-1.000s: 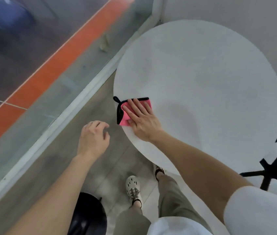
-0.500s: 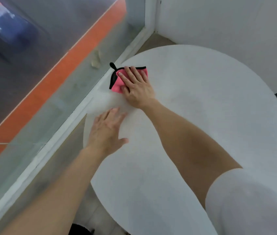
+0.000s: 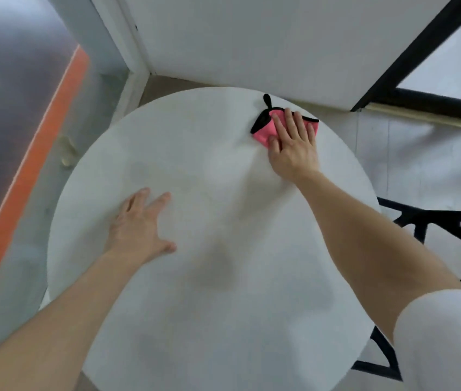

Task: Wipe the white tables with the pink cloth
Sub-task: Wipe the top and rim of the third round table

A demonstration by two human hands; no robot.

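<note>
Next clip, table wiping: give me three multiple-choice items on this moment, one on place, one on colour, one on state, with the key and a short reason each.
1. Where on the round table is the pink cloth?
A. near edge
B. far edge by the wall
C. centre

2. What colour is the cloth's trim?
A. black
B. white
C. yellow

3. How is the left hand?
A. gripping the cloth
B. fisted
C. flat, fingers spread

Key: B, the cloth lies at the rim nearest the wall; A, a black border and loop show; C, its palm lies open on the tabletop while the right hand presses the cloth.

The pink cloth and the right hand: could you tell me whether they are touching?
Touching. The head view shows the right hand pressed flat on the pink cloth, fingers spread across it, near the white table's far edge.
</note>
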